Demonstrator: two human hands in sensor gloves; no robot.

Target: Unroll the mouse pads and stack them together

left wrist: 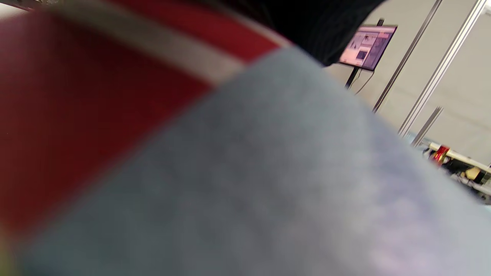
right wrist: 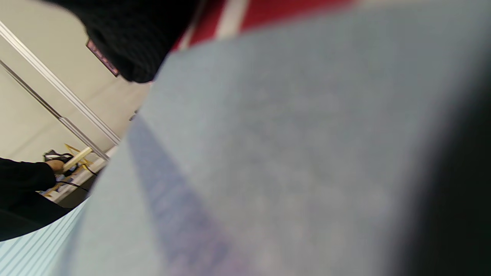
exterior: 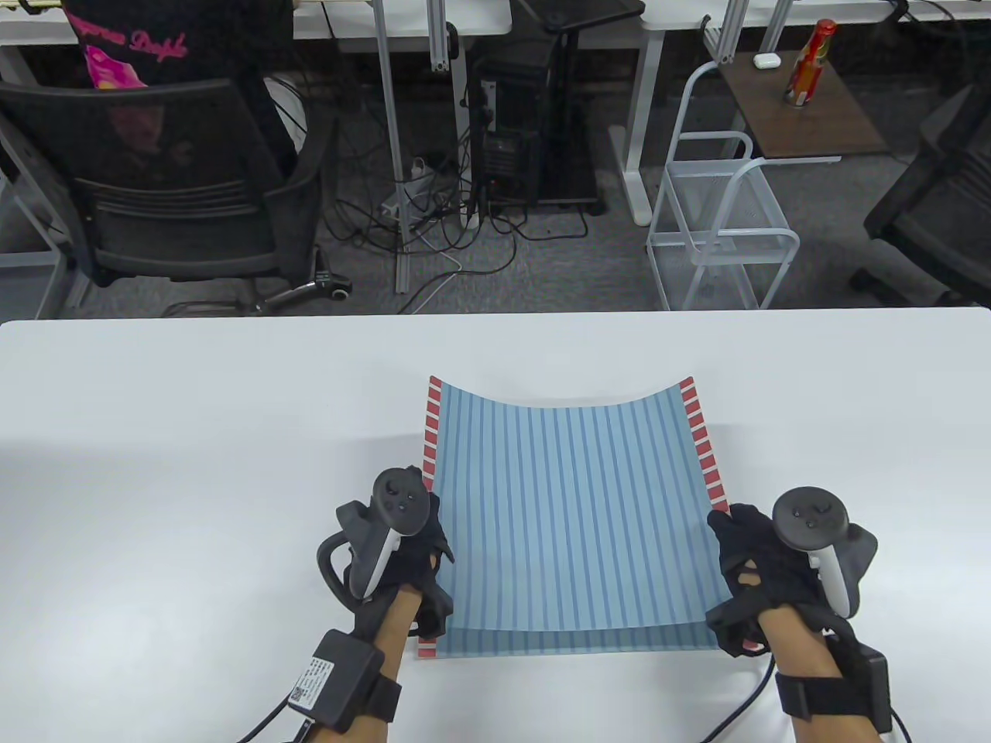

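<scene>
Striped mouse pad (exterior: 569, 503), side edges curled upward, above a second pad (exterior: 542, 642); left hand (exterior: 410, 553) and right hand (exterior: 747, 573) grip its opposite edges.

A white table (exterior: 193, 433) bears a blue-striped mouse pad (exterior: 464, 644) flat near its front edge.

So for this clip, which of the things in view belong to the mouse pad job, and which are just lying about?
Part of the job:
- upper striped mouse pad, held by its side edges, still curved
- lower mouse pad, flat beneath it
- left hand
- right hand

Just lying about:
- office chair
- red bottle on the side table
- white wire rack
- computer tower
</scene>
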